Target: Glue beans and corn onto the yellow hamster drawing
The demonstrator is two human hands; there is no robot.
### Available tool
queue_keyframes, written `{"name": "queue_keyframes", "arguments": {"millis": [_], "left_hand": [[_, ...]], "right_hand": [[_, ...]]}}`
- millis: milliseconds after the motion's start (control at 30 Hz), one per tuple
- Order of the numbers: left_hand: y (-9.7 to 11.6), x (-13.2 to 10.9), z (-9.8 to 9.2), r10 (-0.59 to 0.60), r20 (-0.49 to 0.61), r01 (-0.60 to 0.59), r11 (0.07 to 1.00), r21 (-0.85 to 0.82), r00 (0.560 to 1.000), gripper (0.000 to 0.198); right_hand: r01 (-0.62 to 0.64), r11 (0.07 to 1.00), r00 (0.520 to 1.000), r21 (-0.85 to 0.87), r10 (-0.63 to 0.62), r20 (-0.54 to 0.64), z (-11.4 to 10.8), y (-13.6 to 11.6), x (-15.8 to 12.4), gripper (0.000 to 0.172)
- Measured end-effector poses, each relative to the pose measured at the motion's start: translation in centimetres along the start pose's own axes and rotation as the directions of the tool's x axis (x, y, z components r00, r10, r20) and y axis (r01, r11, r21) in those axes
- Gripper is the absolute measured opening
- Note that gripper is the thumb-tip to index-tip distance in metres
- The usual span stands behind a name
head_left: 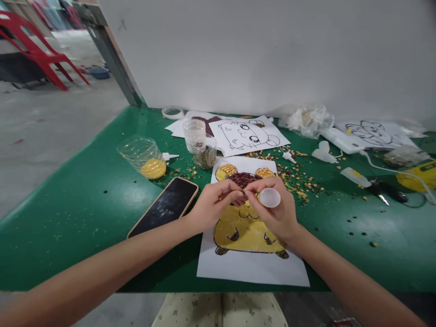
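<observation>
My right hand point(277, 209) is closed around a small white glue bottle point(270, 198), its round base turned toward me. The thumb and forefinger of that hand pinch together against the fingertips of my left hand point(216, 202). My left fingers are also pinched; whatever lies between them is too small to make out. Both hands hover over a white sheet with a bear-like animal picture point(238, 234). Yellow grains cover its body, dark red beans point(243, 178) its forehead, and corn kernels point(265, 172) its ears. My hands hide part of the face.
Left of the sheet lies a phone point(165, 204). Beyond it are a tipped clear cup of yellow grains point(153, 168) and a clear container point(205, 156). Loose seeds point(299, 179), line drawings point(248, 134), a plastic bag point(308, 119) and scissors point(388, 190) cover the back and right.
</observation>
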State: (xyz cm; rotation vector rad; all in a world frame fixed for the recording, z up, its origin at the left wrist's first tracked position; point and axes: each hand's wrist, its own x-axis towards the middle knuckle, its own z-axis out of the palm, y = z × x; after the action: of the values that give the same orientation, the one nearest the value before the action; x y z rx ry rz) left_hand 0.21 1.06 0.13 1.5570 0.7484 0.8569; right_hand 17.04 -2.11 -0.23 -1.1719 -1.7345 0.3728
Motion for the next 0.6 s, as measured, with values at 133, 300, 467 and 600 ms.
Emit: {"name": "queue_keyframes", "arguments": {"millis": [133, 300, 467, 600], "left_hand": [[-0.2, 0.2, -0.1, -0.017, -0.019, 0.016, 0.999, -0.046, 1.000, 0.017], [-0.7, 0.3, -0.1, -0.029, -0.048, 0.025, 0.996, -0.085, 0.998, 0.017], [-0.5, 0.4, 0.0, -0.030, -0.045, 0.026, 0.997, -0.074, 0.999, 0.016], [-0.4, 0.3, -0.1, -0.033, -0.050, 0.031, 0.999, -0.026, 0.998, 0.016]], "right_hand": [[0.032, 0.998, 0.999, -0.050, -0.033, -0.020, -0.1, 0.0, 0.0, 0.019], [0.065, 0.997, 0.997, -0.045, -0.067, -0.033, -0.3, 0.0, 0.0, 0.022], [0.074, 0.981, 0.990, -0.180, -0.095, -0.109, -1.3, 0.8, 0.7, 0.017], [0.054, 0.980, 0.987, -0.194, -0.082, -0.141, -2.1, 1.5, 1.3, 0.014]]}}
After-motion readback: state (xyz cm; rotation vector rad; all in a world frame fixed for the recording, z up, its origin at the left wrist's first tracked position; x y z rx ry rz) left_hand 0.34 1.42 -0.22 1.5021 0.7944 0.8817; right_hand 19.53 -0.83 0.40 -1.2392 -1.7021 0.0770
